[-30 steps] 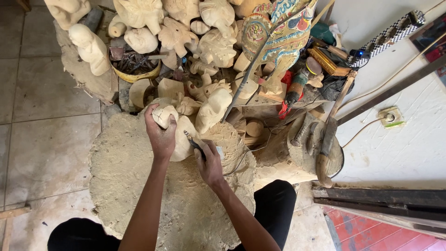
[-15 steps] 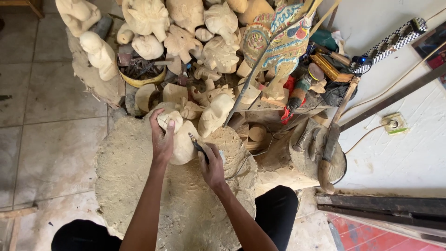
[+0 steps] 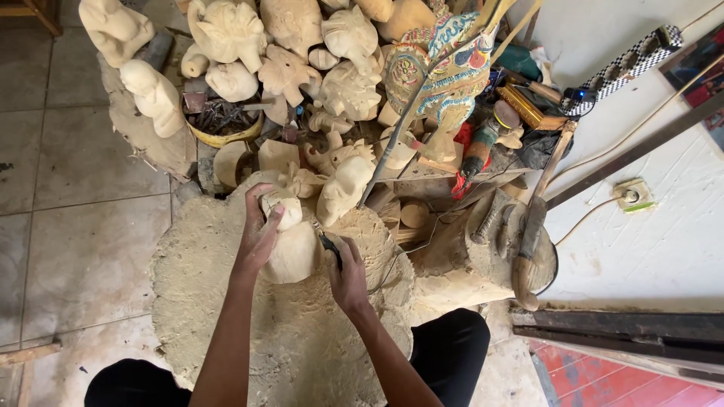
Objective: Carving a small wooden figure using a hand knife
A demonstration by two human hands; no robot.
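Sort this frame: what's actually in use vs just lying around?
In use:
left hand gripping the pale wooden carving
right hand holding a dark-handled carving tool against it
sawdust-covered work block beneath

Lying about:
unpainted carved figures
painted carving
yellow bowl of tools
wooden mallet
power socket

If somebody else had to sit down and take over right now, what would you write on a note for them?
Left hand: gripping the top of the pale wooden carving, steadying it on the sawdust-covered stump.
Right hand: holds a dark-handled carving tool, tip against the carving's right side.
Done: the piece is roughed to a rounded shape.
Left: its surface looks plain beside the detailed carved figures piled behind.
More tools lie in the yellow bowl.
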